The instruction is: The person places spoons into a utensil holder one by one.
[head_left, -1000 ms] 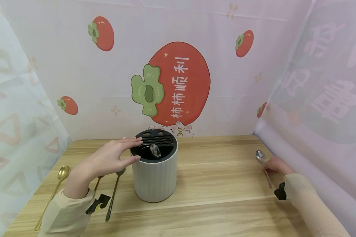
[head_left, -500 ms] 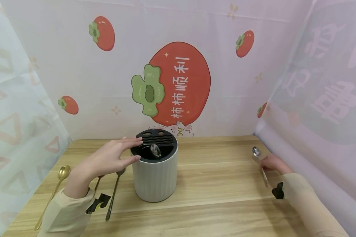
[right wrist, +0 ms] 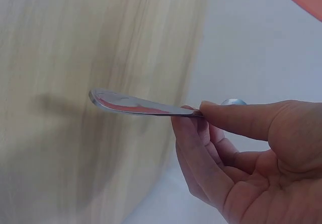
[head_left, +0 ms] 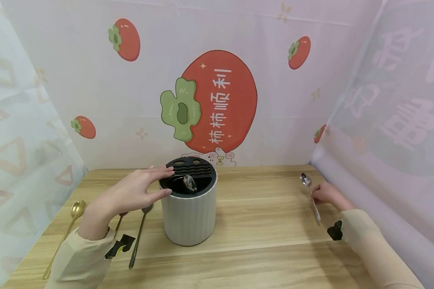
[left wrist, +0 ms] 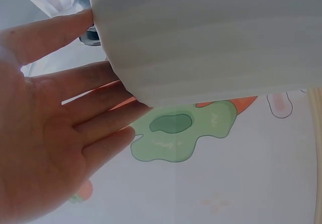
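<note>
Along the left side of the table (head_left: pixel 256 224), a gold spoon (head_left: pixel 77 210) and a dark spoon (head_left: pixel 147 209) lie bowls away; between them a third utensil (head_left: pixel 119 221), probably a spoon, is mostly hidden. The left hand (head_left: pixel 134 190), fingers extended and thumb apart, touches the rim of the holder (head_left: pixel 189 222), midway between the left and right edges. One spoon (head_left: pixel 189 183) stands bowl-up in its large compartment. Toward the far right corner, the right hand (head_left: pixel 327 193) pinches a silver spoon (head_left: pixel 305 179) by its handle, bowl toward the far edge.
</note>
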Action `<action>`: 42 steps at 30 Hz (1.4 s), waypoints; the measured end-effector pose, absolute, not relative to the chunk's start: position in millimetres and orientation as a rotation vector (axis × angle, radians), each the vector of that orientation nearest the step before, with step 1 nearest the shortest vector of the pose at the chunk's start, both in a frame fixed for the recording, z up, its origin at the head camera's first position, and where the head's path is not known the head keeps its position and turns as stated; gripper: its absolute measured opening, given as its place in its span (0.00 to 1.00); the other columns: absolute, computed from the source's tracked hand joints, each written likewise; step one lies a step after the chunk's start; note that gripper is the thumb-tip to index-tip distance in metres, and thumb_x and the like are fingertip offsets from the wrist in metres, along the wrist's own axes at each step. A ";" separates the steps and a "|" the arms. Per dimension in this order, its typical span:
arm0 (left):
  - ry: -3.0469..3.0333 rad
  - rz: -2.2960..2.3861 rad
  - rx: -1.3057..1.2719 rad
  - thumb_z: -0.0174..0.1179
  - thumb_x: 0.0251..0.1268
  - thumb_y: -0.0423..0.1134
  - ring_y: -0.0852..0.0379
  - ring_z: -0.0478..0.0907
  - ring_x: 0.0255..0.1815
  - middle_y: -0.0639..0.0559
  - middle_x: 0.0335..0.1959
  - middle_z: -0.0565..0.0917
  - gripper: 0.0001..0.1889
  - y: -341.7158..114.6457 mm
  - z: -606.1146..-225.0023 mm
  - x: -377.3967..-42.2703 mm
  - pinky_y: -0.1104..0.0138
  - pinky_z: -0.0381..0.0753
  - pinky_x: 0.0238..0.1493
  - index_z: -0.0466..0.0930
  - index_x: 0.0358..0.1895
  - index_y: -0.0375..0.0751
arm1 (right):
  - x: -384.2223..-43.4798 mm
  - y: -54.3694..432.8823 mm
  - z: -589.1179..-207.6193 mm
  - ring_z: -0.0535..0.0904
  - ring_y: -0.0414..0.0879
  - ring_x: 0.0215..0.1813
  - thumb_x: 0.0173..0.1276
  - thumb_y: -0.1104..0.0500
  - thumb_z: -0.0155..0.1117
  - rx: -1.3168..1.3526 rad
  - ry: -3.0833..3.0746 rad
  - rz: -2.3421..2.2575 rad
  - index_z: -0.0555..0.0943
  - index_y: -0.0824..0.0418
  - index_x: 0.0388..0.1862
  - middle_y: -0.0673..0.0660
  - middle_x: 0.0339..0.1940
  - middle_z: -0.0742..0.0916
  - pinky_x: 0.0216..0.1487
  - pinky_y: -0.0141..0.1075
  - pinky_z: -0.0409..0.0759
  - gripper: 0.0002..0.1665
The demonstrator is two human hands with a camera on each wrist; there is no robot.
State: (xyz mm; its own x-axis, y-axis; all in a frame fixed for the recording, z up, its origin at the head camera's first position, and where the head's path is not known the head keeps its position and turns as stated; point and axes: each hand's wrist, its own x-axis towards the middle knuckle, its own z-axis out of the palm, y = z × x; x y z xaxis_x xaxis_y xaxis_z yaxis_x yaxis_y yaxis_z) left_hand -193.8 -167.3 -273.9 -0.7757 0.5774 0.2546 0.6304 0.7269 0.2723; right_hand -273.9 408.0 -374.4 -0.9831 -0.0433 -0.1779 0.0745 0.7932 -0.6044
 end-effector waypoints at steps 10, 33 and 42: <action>-2.785 -0.519 -0.964 0.56 0.66 0.51 0.40 0.64 0.69 0.47 0.66 0.72 0.27 -167.2 -275.2 -195.1 0.45 0.64 0.67 0.72 0.65 0.42 | -271.1 387.9 -365.4 0.82 0.39 0.26 0.62 0.68 0.59 -0.006 2.842 -0.909 0.78 0.76 0.31 0.60 0.27 0.85 0.32 0.35 0.85 0.08; -2.782 -0.520 -0.971 0.54 0.68 0.53 0.37 0.65 0.68 0.46 0.66 0.72 0.27 -167.5 -274.5 -194.2 0.44 0.63 0.67 0.72 0.65 0.42 | -261.9 347.5 -348.2 0.83 0.41 0.26 0.64 0.68 0.59 -0.129 2.871 -0.938 0.76 0.76 0.35 0.62 0.28 0.84 0.34 0.38 0.86 0.08; -2.781 -0.520 -0.971 0.54 0.68 0.53 0.37 0.65 0.68 0.47 0.66 0.72 0.27 -167.3 -275.1 -194.5 0.44 0.63 0.67 0.72 0.65 0.42 | -256.5 333.0 -339.3 0.84 0.44 0.28 0.65 0.67 0.59 -0.213 2.896 -0.905 0.76 0.75 0.36 0.61 0.28 0.83 0.33 0.36 0.85 0.08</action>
